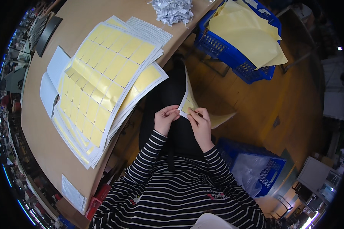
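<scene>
A large yellow sheet with a white border (pixel 187 100) hangs over my lap, its near corner between my two hands. My left hand (pixel 166 120) is closed in a pinch at the border's left edge. Just to its right, my right hand (pixel 200 124) pinches the same corner, fingertips on the yellow part. The sheet's far part curls down toward the floor on the right. On the table to my left lies a stack of similar yellow sheets (pixel 103 72), marked with rows of rectangular cuts and fanned out over the table's edge.
Beside the stack stand a light blue folded card (pixel 51 82) and a pile of white paper scraps (pixel 172 11). A blue crate (pixel 233 53) with plain yellow sheets is at the far right. Another blue crate (pixel 273 171) with a clear bag sits by my right elbow. The brown table (pixel 38 126) borders my left side.
</scene>
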`<state>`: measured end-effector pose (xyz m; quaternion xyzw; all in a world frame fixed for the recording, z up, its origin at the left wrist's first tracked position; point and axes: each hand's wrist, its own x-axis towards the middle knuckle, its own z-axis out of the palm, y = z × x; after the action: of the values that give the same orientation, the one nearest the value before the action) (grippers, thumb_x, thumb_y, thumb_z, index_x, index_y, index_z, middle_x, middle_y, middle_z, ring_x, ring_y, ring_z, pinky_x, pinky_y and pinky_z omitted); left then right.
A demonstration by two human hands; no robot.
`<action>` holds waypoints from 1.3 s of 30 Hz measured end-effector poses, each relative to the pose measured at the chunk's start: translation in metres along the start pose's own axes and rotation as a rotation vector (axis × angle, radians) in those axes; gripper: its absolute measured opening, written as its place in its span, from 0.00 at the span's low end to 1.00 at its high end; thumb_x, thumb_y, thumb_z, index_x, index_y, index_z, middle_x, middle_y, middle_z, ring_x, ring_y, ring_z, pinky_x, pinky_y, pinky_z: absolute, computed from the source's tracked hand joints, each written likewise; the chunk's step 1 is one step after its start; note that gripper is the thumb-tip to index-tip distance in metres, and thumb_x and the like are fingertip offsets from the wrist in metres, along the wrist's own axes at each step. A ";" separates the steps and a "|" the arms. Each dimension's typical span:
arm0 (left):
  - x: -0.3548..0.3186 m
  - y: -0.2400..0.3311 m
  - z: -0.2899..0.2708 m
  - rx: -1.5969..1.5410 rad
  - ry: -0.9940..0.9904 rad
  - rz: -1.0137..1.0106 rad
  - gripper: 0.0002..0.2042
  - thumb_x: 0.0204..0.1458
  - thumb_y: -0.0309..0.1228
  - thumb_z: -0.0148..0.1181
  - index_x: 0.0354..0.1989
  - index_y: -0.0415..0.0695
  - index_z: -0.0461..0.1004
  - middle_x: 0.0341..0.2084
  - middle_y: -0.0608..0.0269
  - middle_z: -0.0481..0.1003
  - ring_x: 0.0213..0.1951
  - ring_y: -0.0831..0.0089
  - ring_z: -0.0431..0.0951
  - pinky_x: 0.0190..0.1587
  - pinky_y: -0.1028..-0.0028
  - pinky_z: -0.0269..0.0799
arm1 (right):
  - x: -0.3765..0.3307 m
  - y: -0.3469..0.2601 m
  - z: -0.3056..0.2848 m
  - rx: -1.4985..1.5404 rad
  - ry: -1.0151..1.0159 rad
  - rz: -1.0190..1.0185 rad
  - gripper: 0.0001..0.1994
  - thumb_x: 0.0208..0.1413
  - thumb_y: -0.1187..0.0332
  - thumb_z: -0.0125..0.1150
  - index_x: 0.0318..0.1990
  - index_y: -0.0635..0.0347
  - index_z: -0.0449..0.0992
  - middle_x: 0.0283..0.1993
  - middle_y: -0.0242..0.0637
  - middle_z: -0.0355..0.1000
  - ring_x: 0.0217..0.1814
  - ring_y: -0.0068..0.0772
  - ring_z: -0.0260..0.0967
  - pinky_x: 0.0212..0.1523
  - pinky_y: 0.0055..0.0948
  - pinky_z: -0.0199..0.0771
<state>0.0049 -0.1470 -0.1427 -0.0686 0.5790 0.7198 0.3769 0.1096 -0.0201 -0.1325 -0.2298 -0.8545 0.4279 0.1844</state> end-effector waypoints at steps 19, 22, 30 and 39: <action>-0.007 -0.008 -0.014 0.037 0.027 -0.024 0.12 0.53 0.22 0.63 0.46 0.33 0.77 0.34 0.62 0.81 0.34 0.81 0.79 0.39 0.84 0.76 | 0.004 -0.024 0.020 0.045 0.064 0.121 0.07 0.47 0.75 0.67 0.36 0.60 0.82 0.34 0.36 0.69 0.36 0.39 0.70 0.36 0.35 0.70; -0.010 -0.013 -0.013 0.029 0.042 -0.015 0.13 0.53 0.22 0.64 0.47 0.34 0.77 0.34 0.63 0.81 0.34 0.82 0.79 0.38 0.85 0.75 | -0.001 -0.030 0.024 -0.106 0.073 0.014 0.08 0.47 0.74 0.68 0.36 0.59 0.82 0.34 0.35 0.69 0.35 0.38 0.69 0.37 0.36 0.69; -0.014 -0.019 -0.018 0.017 0.069 -0.009 0.12 0.54 0.22 0.63 0.46 0.34 0.77 0.35 0.63 0.81 0.35 0.82 0.79 0.38 0.84 0.75 | 0.003 -0.030 0.025 -0.201 -0.018 -0.036 0.09 0.46 0.73 0.67 0.37 0.59 0.80 0.33 0.35 0.68 0.38 0.42 0.68 0.38 0.37 0.67; -0.018 -0.025 -0.015 0.002 0.089 0.028 0.12 0.54 0.22 0.62 0.47 0.33 0.76 0.37 0.59 0.81 0.37 0.78 0.80 0.42 0.81 0.77 | -0.006 -0.031 0.031 -0.204 0.109 -0.113 0.06 0.45 0.75 0.68 0.32 0.62 0.80 0.34 0.36 0.67 0.36 0.39 0.68 0.38 0.37 0.68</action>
<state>0.0284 -0.1672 -0.1575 -0.0919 0.5969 0.7206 0.3406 0.0918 -0.0596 -0.1256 -0.2216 -0.8940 0.3143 0.2300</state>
